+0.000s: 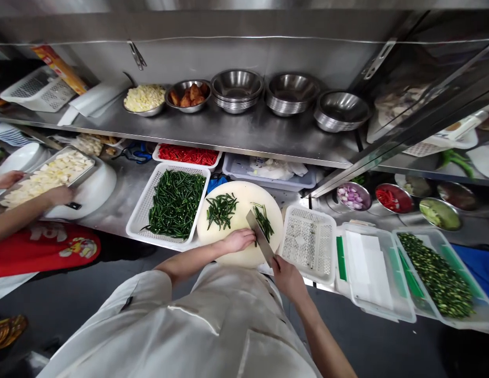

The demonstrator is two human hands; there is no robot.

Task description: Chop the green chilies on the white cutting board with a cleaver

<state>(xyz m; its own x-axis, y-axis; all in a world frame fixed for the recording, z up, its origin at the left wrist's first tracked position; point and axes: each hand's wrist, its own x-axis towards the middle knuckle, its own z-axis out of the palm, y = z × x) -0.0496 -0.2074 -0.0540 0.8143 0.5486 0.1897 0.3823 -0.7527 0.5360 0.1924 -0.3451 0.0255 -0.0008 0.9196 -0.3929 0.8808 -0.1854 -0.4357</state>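
The right hand (288, 277) is closed around the handle of a cleaver (260, 236), its blade angled across a round white cutting board (244, 252) beside a small bunch of green chilies (263, 220). The left hand (238, 240) rests loosely curled on the board, touching the blade's side. A white basket of green chilies (174, 202) sits just left; an empty white basket (309, 242) sits right.

Baskets (170, 206) (309, 242) flank the board (244, 197); shelf (228, 131) probably overhangs.

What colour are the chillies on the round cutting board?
Dark green chillies, seen in the head view on the pale cream cutting board.
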